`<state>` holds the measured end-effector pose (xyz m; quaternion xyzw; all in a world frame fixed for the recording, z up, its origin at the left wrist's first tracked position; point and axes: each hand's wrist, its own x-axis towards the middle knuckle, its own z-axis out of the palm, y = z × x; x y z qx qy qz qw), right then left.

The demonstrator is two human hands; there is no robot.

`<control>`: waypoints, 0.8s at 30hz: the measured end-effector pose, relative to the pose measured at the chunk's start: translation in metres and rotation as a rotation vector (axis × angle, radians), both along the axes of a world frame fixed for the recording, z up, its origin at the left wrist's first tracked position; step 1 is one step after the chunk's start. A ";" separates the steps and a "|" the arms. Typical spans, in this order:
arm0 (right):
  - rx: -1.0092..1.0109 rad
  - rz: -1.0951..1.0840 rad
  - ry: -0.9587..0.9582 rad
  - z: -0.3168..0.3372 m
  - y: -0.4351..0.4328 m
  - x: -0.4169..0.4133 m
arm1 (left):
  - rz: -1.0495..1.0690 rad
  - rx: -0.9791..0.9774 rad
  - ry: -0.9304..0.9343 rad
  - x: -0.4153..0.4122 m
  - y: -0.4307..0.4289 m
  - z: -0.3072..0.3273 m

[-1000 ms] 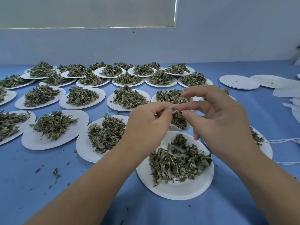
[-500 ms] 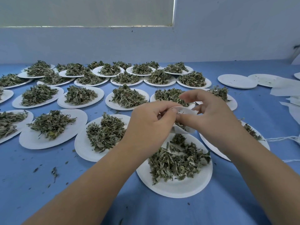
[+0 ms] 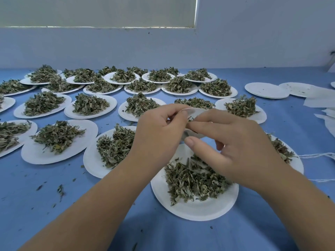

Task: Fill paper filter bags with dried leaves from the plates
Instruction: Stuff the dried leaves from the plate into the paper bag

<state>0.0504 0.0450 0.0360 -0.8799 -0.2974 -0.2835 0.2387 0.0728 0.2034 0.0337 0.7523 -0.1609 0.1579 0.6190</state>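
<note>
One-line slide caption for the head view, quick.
Left hand and right hand pinch a paper filter bag above a plate of dried leaves on the blue table.

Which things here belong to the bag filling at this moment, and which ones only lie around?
In use: left hand and right hand, both pinching the paper filter bag; nearest plate with dried leaves.
Lying about: other full plates (waiting), empty plates, spare filter bags, white string, loose leaf bits.

My left hand (image 3: 159, 131) and right hand (image 3: 235, 142) are bare, knuckles lightly creased. My left forearm (image 3: 94, 205) and right forearm (image 3: 299, 205) are uncovered too, right down to the edge of view. My right thumbnail (image 3: 189, 142) is short and rounded.
</note>
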 end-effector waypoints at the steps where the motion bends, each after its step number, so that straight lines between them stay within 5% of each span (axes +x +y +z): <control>1: -0.062 -0.032 0.032 0.000 0.000 0.001 | -0.010 -0.003 0.002 0.000 0.000 0.000; 7: -0.293 -0.209 0.094 -0.004 0.008 0.006 | -0.121 0.097 0.000 -0.005 -0.006 0.001; 12: -0.045 -0.059 0.019 -0.001 -0.001 0.003 | -0.053 0.061 -0.021 -0.001 -0.001 0.000; 19: -0.156 -0.090 0.031 -0.005 0.005 0.008 | -0.151 0.120 -0.013 -0.002 -0.002 0.001; 24: 0.136 0.136 -0.119 0.004 -0.003 0.002 | -0.042 0.064 -0.009 0.004 0.003 0.000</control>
